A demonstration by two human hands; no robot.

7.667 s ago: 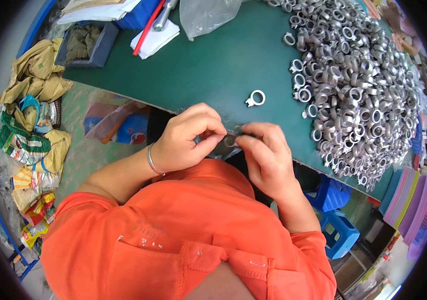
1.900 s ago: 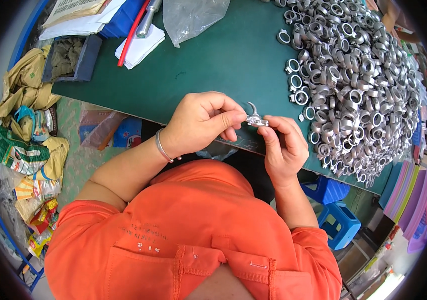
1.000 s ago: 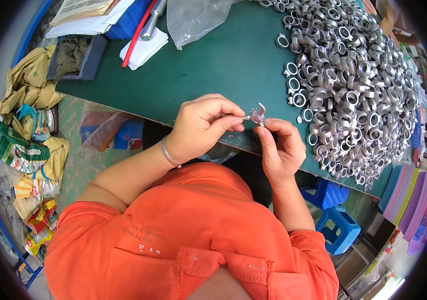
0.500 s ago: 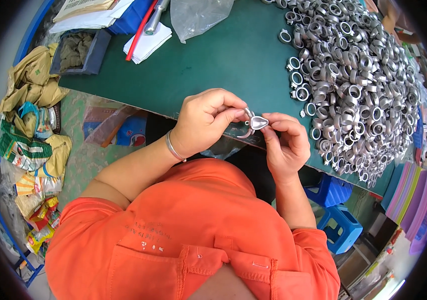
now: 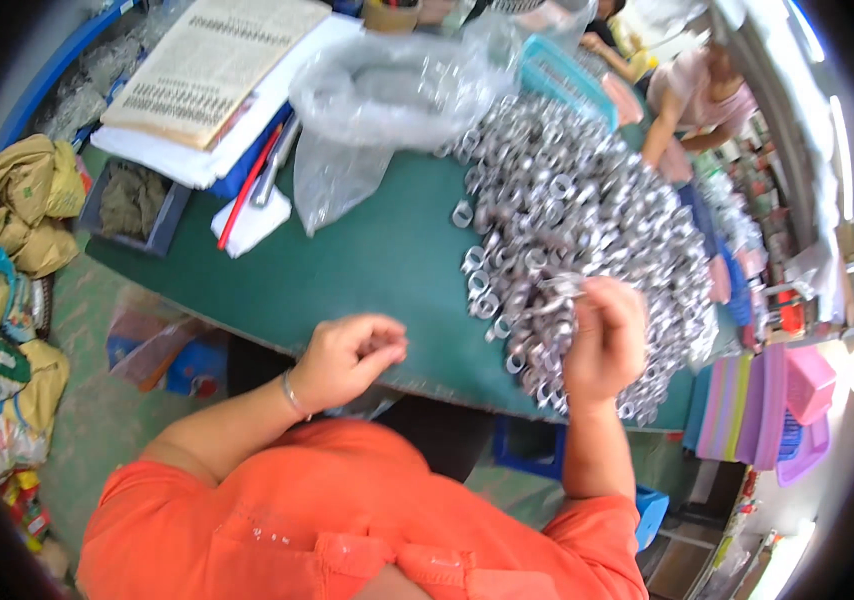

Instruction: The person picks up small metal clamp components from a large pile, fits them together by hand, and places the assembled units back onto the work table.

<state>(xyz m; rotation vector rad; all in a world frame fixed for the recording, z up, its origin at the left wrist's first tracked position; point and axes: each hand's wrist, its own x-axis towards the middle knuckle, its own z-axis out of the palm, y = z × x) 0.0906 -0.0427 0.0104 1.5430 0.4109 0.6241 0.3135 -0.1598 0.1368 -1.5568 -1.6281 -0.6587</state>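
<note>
My right hand [image 5: 607, 345] is over the near part of a large pile of silvery metal rings [image 5: 587, 215], blurred by motion. Its thumb and fingers are pinched on a shiny metal ring [image 5: 559, 286], smeared against the pile behind it. Over the table's front edge, my left hand [image 5: 352, 358] has its fingers curled toward the thumb, with nothing visible in them. A bangle [image 5: 293, 396] circles the left wrist. Several loose rings [image 5: 475, 280] lie along the pile's left side on the green tabletop [image 5: 347, 270].
At the back left are papers [image 5: 217, 75], a grey bin [image 5: 134, 205], a red stick [image 5: 250, 187], a metal tool [image 5: 275, 165] and clear plastic bags [image 5: 387, 95]. Another person [image 5: 702, 95] sits beyond the pile. Colourful plastic baskets [image 5: 747, 410] are stacked at the right.
My hands have parted from the metal piece they held together. The right went over the pile; the left drew back, its fingers showing nothing. The view has shifted, bringing more of the room in.
</note>
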